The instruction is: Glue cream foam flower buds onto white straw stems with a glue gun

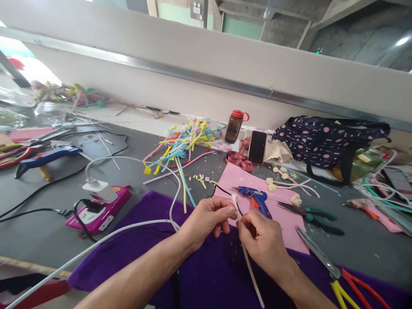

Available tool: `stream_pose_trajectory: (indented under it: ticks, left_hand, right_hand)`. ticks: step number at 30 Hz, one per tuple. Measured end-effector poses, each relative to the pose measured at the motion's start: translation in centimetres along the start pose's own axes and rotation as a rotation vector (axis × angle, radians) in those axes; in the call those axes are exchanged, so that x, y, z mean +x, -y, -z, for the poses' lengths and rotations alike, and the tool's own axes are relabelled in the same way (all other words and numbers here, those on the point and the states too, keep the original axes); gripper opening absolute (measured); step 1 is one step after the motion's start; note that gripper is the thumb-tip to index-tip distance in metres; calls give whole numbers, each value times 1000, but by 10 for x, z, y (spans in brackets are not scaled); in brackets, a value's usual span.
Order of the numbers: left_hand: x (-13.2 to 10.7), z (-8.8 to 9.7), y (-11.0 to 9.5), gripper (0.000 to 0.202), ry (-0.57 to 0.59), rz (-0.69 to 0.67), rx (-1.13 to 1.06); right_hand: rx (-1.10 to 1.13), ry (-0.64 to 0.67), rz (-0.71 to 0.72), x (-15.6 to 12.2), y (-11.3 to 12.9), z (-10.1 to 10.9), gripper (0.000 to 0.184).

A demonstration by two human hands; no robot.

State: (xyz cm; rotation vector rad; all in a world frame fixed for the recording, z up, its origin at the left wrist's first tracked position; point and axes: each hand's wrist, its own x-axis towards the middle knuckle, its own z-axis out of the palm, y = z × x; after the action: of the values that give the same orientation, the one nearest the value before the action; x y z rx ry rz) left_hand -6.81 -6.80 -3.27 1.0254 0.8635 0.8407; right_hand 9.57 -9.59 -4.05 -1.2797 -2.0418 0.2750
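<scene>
A white pipe cleaner (251,270) hangs slanting down between my hands, its pale upper tip standing above my fingers. My left hand (210,216) is closed in a pinch near that tip. My right hand (262,238) grips the stem a little lower, thumb against forefinger. Just behind my fingers a blue hot glue gun (254,198) with an orange trigger lies on a pink sheet (231,174). Pliers with green handles (313,216) rest at the sheet's right side. Below my forearms spreads a purple cloth (206,274).
Colourful pipe cleaners (186,146) are heaped behind my left hand. A magenta power strip (101,210) with cables stands left. At the back are a bottle (234,128), a phone (257,147) and a patterned bag (309,139). Scissors (334,270) lie front right.
</scene>
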Motion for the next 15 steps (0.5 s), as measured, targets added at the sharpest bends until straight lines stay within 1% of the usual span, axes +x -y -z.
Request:
stream_pose_trajectory:
  ticks: [4, 6, 8, 11, 13, 15]
  left_hand:
    - [-1, -5, 4, 21, -6, 7, -97]
    - [-1, -6, 6, 21, -11, 15, -111]
    - [-2, -6, 6, 24, -7, 15, -121]
    - [-4, -5, 4, 25, 11, 30, -117]
    - [-6, -5, 2, 26, 24, 44, -104]
    - [-8, -5, 1, 26, 39, 50, -91]
  right_hand:
    - [-45, -30, 85, -3, 3, -4, 14]
    - [-28, -14, 83, -4, 5, -4, 14]
    - [54, 28, 46, -5, 6, 0, 16]
    - [275, 89, -104, -2, 4, 11, 21]
    - [434, 75, -252, 1, 1, 17, 24]
    - [581, 49, -372, 5, -3, 21, 23]
